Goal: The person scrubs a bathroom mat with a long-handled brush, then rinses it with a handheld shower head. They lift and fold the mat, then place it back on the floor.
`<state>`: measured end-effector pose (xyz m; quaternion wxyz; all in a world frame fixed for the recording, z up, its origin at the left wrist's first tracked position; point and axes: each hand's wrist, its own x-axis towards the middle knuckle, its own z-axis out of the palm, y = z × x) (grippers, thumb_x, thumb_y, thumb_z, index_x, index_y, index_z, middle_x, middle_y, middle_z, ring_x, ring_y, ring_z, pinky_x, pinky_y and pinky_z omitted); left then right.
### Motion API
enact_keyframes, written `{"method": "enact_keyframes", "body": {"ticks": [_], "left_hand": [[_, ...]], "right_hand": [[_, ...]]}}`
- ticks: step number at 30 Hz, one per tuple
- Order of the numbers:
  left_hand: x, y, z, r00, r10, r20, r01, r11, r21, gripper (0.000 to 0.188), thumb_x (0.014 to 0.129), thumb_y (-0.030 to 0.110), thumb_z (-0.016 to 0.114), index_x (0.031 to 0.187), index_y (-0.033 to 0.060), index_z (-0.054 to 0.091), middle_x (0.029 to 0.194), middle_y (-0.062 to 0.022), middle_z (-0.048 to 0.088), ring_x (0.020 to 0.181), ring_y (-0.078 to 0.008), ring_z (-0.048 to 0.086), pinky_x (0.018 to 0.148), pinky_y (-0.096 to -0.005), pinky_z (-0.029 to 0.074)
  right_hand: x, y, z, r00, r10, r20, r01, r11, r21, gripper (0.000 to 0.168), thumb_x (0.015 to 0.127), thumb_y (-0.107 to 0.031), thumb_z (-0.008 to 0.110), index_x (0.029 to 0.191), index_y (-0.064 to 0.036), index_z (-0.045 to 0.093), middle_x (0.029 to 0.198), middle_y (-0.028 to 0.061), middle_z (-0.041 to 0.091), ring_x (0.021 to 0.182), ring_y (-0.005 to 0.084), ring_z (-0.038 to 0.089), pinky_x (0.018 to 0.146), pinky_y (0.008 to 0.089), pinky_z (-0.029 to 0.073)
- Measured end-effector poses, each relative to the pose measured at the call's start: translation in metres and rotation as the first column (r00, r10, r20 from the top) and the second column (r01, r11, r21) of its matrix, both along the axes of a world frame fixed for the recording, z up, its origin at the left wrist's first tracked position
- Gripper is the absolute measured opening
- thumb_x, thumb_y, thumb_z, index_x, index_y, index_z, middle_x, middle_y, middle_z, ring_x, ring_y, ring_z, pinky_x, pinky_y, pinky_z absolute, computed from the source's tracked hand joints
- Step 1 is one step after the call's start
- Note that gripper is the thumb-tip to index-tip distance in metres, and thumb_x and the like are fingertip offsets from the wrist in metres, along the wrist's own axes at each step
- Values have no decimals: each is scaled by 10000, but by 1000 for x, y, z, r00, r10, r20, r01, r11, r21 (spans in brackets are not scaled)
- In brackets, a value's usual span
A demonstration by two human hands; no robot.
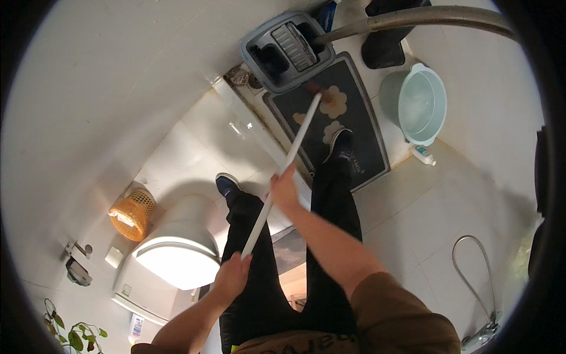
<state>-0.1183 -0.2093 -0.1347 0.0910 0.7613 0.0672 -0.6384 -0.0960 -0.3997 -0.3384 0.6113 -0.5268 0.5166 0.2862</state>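
A white pole [300, 132] slants across the view between my legs, held in both hands. Its lower end in the picture is in my left hand [232, 274], beside my left thigh. Farther up the pole, my right hand [285, 190] has its fingers wrapped around it. The far end reaches over a dark bath mat [365, 146] with pale flower shapes; a reddish patch there is too blurred to identify. Just beyond that end stands a grey mop bucket [287, 51] with a ribbed wringer piece. My right shoe rests on the mat, my left on white tile.
A pale blue-green tub [422, 104] stands right of the mat, with a white bottle [423, 155] beside it. At left are a toilet [177, 261] and an orange wastebasket [132, 214]. A raised sill [250, 119] borders the mat. A curved metal pipe [437, 17] crosses the top right.
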Motion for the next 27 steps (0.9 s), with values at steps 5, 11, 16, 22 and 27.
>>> {"method": "enact_keyframes", "body": {"ticks": [5,11,16,22,27], "left_hand": [[-4,40,-19,997,47,54,-46,999,-27,451,1111,442,448,1011,11,538,869,-324,691,856,-541,675,717,-624,528],[51,-50,-113,956,10,294,63,970,-236,456,1114,418,452,1053,-19,567,847,-346,671,841,-556,658,745,-644,514],[57,-45,-84,983,0,185,45,970,-239,460,1115,416,451,1047,-23,572,847,-344,675,847,-560,657,746,-629,516],[-4,73,6,999,-7,39,7,1000,6,436,1122,403,435,1020,-1,561,842,-317,694,834,-512,693,710,-598,546],[28,54,-16,998,-41,38,40,999,10,461,1123,422,437,1021,-8,568,843,-315,695,837,-510,693,714,-581,549]], "right_hand": [[14,38,-12,996,-52,-74,51,998,-25,717,1049,-73,484,1566,18,-5,883,215,649,601,323,681,486,427,560],[91,-85,-77,987,-106,117,129,969,-211,403,1070,-94,481,1376,38,255,1076,181,600,723,338,680,577,442,623],[78,-81,-53,984,-145,100,163,966,-201,431,1059,-129,515,1404,-36,275,1120,232,551,790,321,649,528,448,597],[-18,97,-18,992,-51,-113,56,998,40,650,1046,-82,477,1536,-56,50,981,252,615,523,363,640,453,463,570],[25,67,-32,996,-85,0,85,996,-27,604,1030,-71,487,1482,-3,92,913,272,643,534,369,664,472,461,583]]}}
